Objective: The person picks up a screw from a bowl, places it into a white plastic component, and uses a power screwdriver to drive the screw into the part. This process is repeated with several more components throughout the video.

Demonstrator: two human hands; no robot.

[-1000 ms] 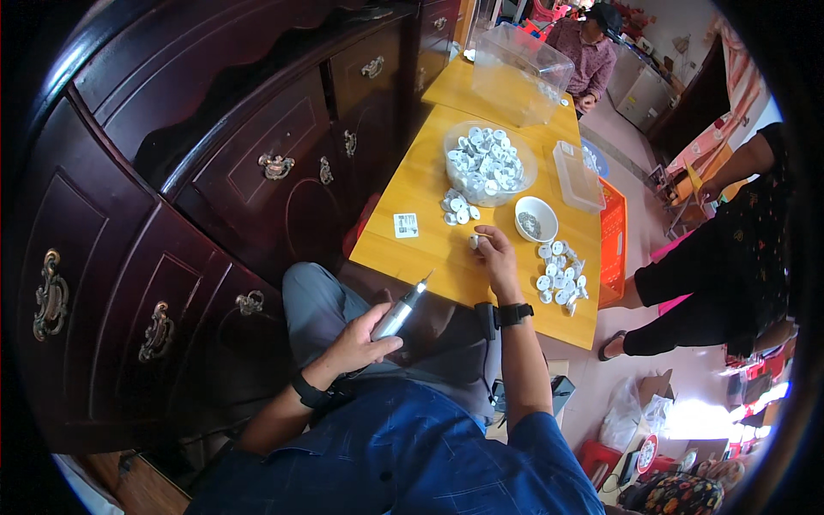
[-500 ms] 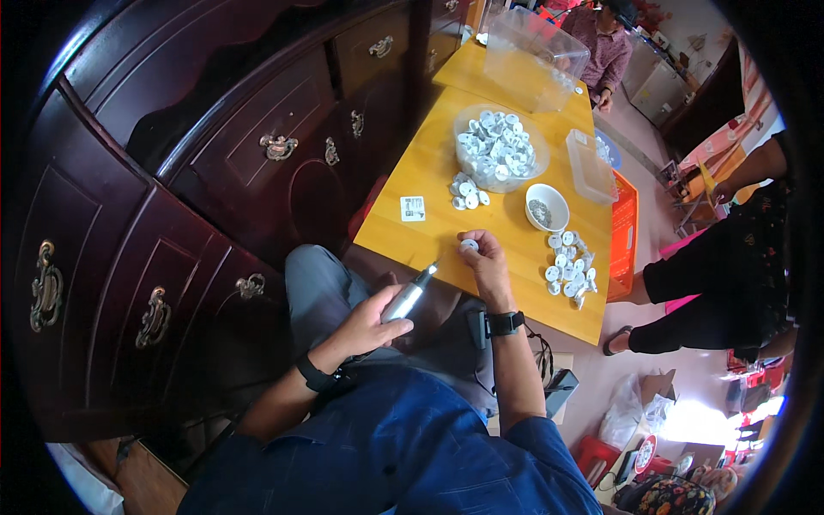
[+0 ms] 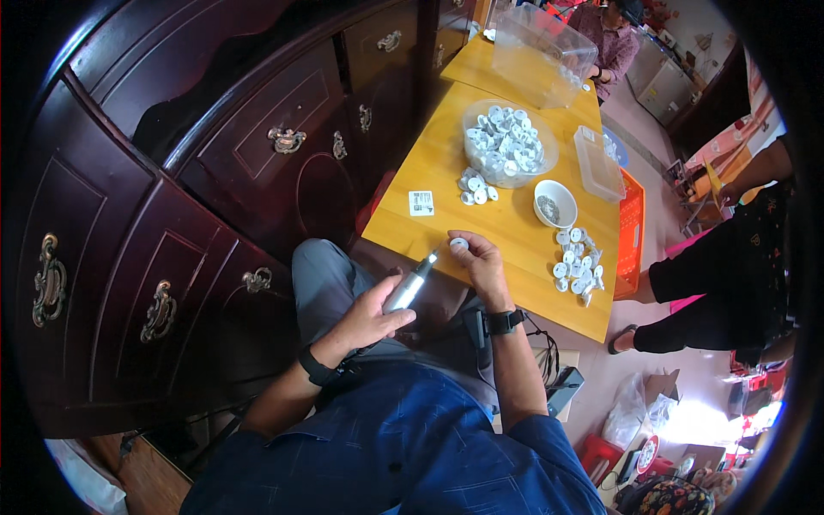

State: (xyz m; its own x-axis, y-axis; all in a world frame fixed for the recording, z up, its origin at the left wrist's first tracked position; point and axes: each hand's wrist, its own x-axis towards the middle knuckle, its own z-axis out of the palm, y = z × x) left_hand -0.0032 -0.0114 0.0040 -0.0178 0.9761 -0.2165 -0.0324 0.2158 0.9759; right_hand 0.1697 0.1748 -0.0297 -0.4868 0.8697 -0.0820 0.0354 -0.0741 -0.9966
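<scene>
Both forearms come up from the lower edge, bare below rolled blue sleeves. The left hand [image 3: 371,316] sits low over the lap, fingers curled shut around a slim silver tool [image 3: 412,285] that points up and to the right; a dark band circles its wrist. The right hand [image 3: 482,266] reaches further forward, back of the hand upward, thumb and fingertips pinched on a small white round piece [image 3: 459,244]; a black watch [image 3: 505,322] wraps its wrist
</scene>
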